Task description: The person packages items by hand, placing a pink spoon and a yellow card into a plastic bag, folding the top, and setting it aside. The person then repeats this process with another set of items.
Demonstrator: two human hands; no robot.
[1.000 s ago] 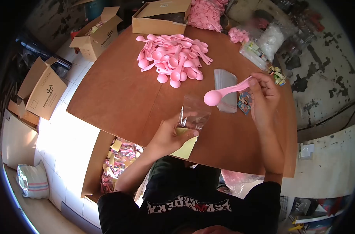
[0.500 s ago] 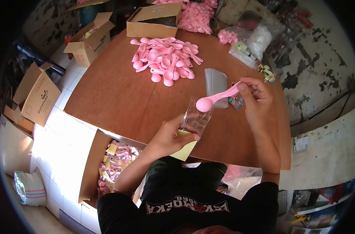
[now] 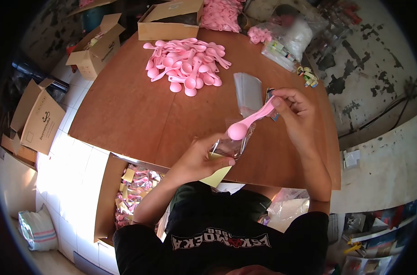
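My right hand (image 3: 294, 112) pinches the handle end of a pink spoon (image 3: 254, 118), its bowl pointing down and left. The bowl lies right at the mouth of a clear plastic bag (image 3: 231, 147). My left hand (image 3: 201, 158) is closed on that bag, along with a pale yellow card (image 3: 216, 175) under the thumb. Behind the spoon, a stack of clear bags (image 3: 248, 94) rests on the table (image 3: 121, 110). A small printed card (image 3: 275, 116) is partly hidden by the right hand. Farther back lies a heap of pink spoons (image 3: 187, 64).
An open carton (image 3: 106, 201) below the table's front edge holds packed pink items. A cardboard box (image 3: 169, 23) and a large bag of pink spoons (image 3: 221, 14) stand at the back. More cartons (image 3: 42, 117) are on the floor at left. Plastic packs (image 3: 281, 54) lie back right.
The spoon's bowl has come down to the bag's mouth as my right hand moved slightly left. The view has shifted a little, moving the table contents left and up.
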